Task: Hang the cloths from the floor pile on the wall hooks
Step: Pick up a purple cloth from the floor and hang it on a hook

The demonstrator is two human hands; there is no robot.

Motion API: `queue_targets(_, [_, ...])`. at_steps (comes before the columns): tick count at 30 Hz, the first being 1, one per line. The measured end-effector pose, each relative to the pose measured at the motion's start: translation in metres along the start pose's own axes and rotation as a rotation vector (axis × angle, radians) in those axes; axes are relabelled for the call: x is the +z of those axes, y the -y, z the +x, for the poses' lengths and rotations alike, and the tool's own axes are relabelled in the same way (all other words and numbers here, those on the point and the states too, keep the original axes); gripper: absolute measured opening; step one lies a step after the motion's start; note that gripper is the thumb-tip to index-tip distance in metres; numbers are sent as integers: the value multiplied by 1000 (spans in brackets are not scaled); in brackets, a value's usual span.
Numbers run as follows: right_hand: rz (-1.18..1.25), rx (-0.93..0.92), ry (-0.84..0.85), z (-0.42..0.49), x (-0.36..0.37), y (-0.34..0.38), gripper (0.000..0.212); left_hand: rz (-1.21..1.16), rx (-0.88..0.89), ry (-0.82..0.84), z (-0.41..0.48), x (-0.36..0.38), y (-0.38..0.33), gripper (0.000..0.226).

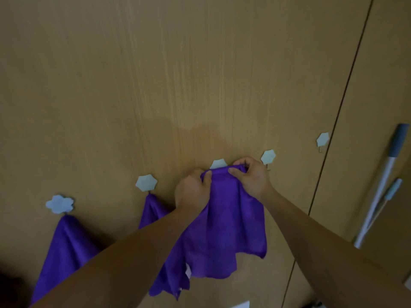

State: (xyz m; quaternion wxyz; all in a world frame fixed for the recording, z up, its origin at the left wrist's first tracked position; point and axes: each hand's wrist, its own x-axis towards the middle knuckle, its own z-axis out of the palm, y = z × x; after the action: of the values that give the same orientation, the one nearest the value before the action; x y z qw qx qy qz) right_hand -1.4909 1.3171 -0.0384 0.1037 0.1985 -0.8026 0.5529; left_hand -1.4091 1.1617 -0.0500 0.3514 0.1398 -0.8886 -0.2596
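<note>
A purple cloth (226, 223) hangs down from both my hands against the wooden wall. My left hand (192, 192) pinches its top edge on the left. My right hand (251, 176) pinches the same edge on the right. The edge sits right below the third pale flower-shaped hook (218, 163), whose metal prong is hidden. Two more purple cloths hang from hooks on the left: one cloth (64, 250) under the first hook (59, 204), the other cloth (153, 210) under the second hook (146, 182). The floor pile is out of view.
Two bare hooks are on the right, one hook (268, 156) close to my right hand and a further hook (322, 139) by a dark vertical wall seam. A white pole with a blue grip (382, 181) leans at the far right, a thinner pole beside it.
</note>
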Motion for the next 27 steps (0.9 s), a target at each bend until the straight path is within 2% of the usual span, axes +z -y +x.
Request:
queue_targets(4, [-7,110,-51,2,14,-12,15,106,-52,7,-3,10,3,36])
queue_targets(8, [86,251,-45,-1,19,-23,22,62,-162,85,-7,18,7,36])
queue_targets(11, [77,312,-19,-6,21,-26,25,-133,-301,235,-7,28,6,42])
queue_targets(15, [-98,349,92,-10,18,-28,29,-375,-591,475,-9,32,6,31])
queue_targets(17, [-243,354,159,-12,15,-25,34,-270,-520,542,-9,29,7,31])
queue_targets(19, [-483,308,161,-15,15,-24,38,53,-342,528,-13,24,6,35])
queue_targets(22, [-712,40,-22,-24,22,-29,33,378,-54,267,-26,23,2,34])
queue_targets(24, [-601,-167,-69,-32,25,-32,31,412,162,128,-36,26,3,35])
queue_targets(26, [-376,-232,60,-37,27,-34,35,296,283,118,-40,30,6,36])
queue_targets(27, [-299,-213,142,-39,27,-35,37,170,263,135,-40,31,6,36])
